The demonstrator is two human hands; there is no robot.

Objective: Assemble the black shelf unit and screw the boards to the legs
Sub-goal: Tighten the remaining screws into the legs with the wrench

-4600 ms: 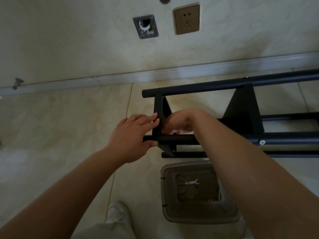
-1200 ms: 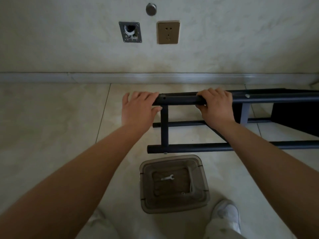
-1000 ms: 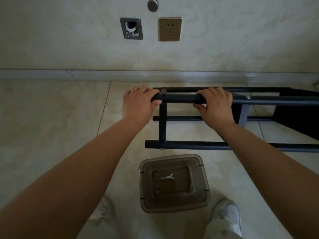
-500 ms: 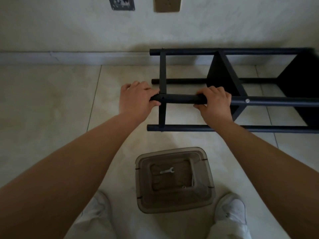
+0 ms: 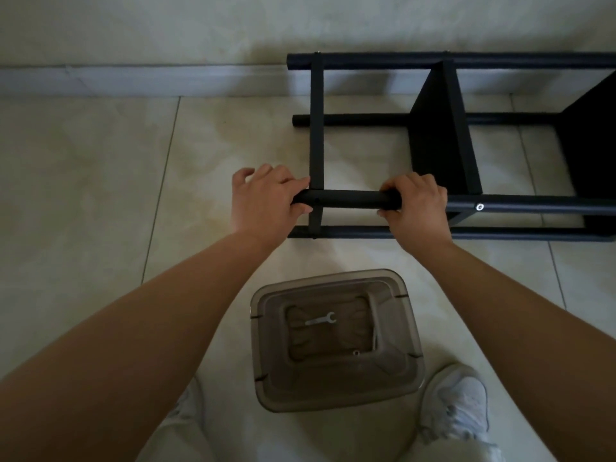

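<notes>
The black shelf unit (image 5: 436, 128) lies on its side on the tiled floor, its round legs running left to right and its boards standing on edge. My left hand (image 5: 266, 201) grips the left end of the nearest upper leg (image 5: 350, 199), beside the thin end board (image 5: 316, 128). My right hand (image 5: 416, 208) grips the same leg a short way to the right. A silver screw head (image 5: 479, 207) shows on that leg just right of my right hand, where a middle board (image 5: 443, 128) meets it.
A smoky clear plastic bin (image 5: 336, 338) stands on the floor below the shelf, with a small silver wrench (image 5: 320, 319) inside. My white shoe (image 5: 458, 405) is at its right. The wall and skirting board (image 5: 133, 80) run behind the shelf.
The shelf unit has been turned over on the floor, so its boards now show edge-on. Both hands moved from the end board to the nearest leg and keep gripping it.
</notes>
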